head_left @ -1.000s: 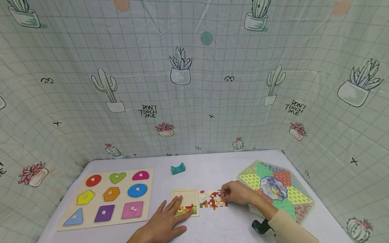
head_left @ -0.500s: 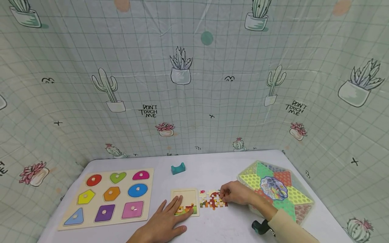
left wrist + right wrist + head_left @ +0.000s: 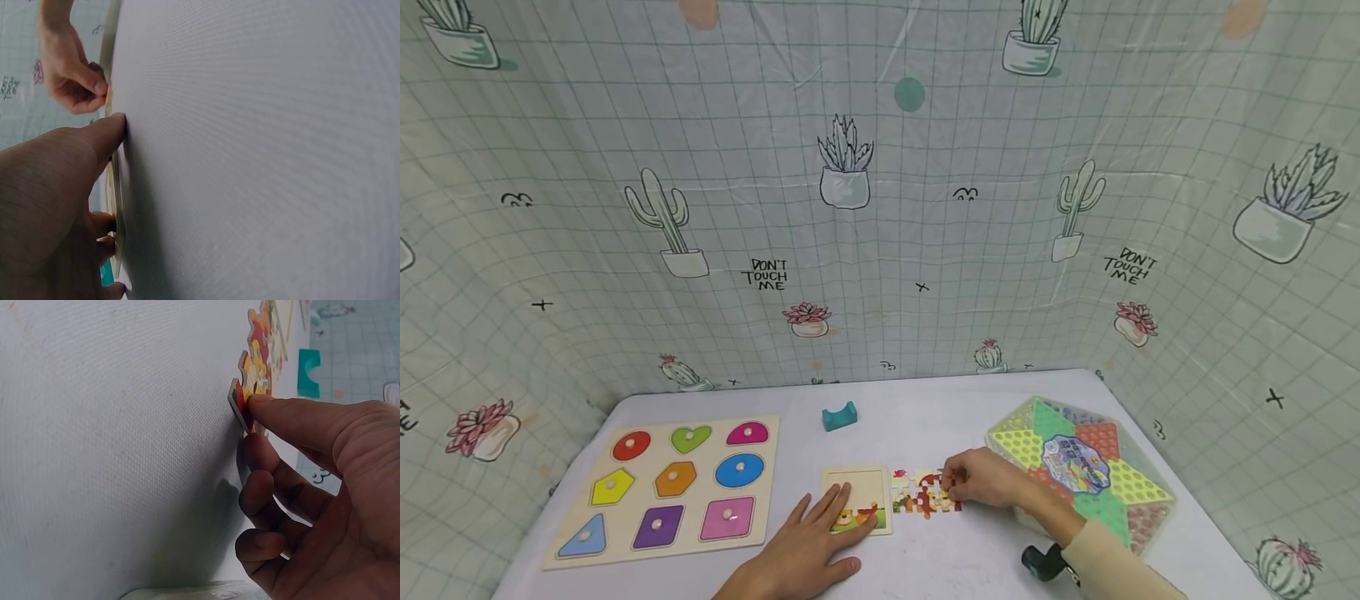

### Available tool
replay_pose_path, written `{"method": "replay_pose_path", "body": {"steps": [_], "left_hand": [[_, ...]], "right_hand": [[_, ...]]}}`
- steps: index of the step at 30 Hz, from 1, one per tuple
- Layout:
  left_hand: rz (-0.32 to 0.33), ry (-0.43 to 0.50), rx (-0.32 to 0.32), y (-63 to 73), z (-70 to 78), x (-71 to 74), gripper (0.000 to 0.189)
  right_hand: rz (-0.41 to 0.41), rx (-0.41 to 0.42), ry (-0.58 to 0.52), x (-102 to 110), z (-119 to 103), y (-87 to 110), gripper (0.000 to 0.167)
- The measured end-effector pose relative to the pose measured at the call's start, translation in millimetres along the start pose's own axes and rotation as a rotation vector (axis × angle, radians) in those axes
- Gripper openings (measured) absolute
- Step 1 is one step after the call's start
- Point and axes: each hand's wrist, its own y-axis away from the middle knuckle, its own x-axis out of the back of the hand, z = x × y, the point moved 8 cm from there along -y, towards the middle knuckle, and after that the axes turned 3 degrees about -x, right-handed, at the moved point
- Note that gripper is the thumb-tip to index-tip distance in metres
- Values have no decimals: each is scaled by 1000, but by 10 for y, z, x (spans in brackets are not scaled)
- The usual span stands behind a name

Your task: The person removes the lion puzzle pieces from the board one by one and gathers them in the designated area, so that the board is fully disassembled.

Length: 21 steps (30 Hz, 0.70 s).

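Observation:
My left hand [image 3: 805,537] lies with fingers spread on the small wooden puzzle tray [image 3: 859,481], which has a printed cartoon scene along its lower part. In the left wrist view its thumb [image 3: 106,136] touches the white tabletop. To the right of the tray is a partly joined jigsaw [image 3: 923,500] in red, yellow and orange. At its right edge my right hand [image 3: 988,477] pinches a red jigsaw piece [image 3: 237,399] between thumb and forefinger. That piece looks slightly tilted in the right wrist view; the fingers cover part of it.
A wooden shape board [image 3: 688,523] with knobbed coloured shapes lies at the left. Behind the tray stands a teal curved block [image 3: 839,416]. A hexagonal game board [image 3: 1125,446] lies under and beyond the right forearm. A patterned cloth [image 3: 880,242] hangs behind the table.
My right hand has shifted very slightly left at the jigsaw's right edge. The left hand stays on the tray.

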Motion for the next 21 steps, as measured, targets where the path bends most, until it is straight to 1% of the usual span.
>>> {"method": "replay_pose_path", "body": {"steps": [13, 21], "left_hand": [[6, -12, -2, 1, 5, 11, 57], [0, -10, 1, 3, 2, 16, 57]], "right_hand": [[-6, 14, 10, 6, -10, 5, 4], [6, 19, 13, 9, 3, 9, 9]]}}
